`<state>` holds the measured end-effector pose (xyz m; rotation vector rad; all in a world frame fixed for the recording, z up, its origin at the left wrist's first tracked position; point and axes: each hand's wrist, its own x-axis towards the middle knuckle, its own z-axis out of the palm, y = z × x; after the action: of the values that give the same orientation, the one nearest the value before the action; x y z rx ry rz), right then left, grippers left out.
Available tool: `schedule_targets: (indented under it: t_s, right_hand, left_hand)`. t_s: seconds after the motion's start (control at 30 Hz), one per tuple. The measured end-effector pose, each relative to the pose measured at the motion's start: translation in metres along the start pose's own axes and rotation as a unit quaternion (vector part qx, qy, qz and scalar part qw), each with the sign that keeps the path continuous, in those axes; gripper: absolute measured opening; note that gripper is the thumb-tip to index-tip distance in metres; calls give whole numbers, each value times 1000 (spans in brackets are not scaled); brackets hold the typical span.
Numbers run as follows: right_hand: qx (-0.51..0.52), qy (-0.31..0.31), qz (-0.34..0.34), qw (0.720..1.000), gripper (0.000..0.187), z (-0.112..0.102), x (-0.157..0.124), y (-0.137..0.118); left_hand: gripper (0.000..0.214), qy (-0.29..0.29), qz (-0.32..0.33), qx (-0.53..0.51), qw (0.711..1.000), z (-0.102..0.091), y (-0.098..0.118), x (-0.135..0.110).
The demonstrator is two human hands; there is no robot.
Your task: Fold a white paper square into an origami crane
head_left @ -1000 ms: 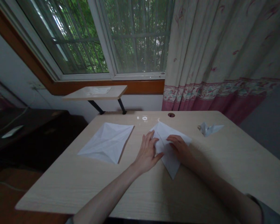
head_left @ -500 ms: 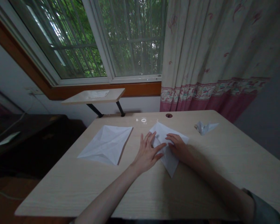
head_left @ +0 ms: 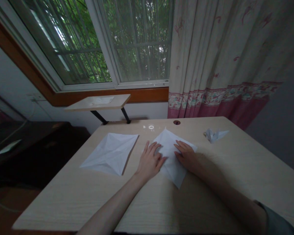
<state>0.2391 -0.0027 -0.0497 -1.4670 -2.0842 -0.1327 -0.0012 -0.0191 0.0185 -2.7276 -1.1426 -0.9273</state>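
Observation:
A white paper sheet folded into a kite shape (head_left: 172, 160) lies on the pale wood desk (head_left: 63, 202), its point toward me. My right hand (head_left: 186, 156) rests flat on its right part, fingers pointing left. My left hand (head_left: 150, 161) lies spread at the paper's left edge, fingertips on or just beside it, and hides part of that edge. Neither hand grips the paper. To the left, a creased, unfolded white sheet (head_left: 110, 153) lies flat. A small folded paper figure (head_left: 214, 135) sits toward the far right of the desk.
A round cable hole (head_left: 176, 122) marks the desk's far edge. Beyond it stands a small shelf board (head_left: 98, 102) on black brackets, under a window and beside a pink-hemmed curtain (head_left: 218, 65). Dark wooden furniture (head_left: 31, 147) stands left of the desk.
My left hand has slid slightly left and toward me, showing more of the paper's left part. My right hand has barely moved. The view has shifted slightly.

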Motion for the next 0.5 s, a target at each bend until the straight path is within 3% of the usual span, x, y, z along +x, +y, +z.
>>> schedule_targets:
  t_s: [0.2, 0.5]
  right_hand:
    - [-57, 54, 46, 996, 39, -1, -2, -3]
    - [-91, 86, 110, 986, 67, -9, 1, 8]
  left_hand:
    - [31, -69, -77, -31, 994, 13, -4, -4]
    - [44, -138, -105, -33, 984, 16, -7, -4]
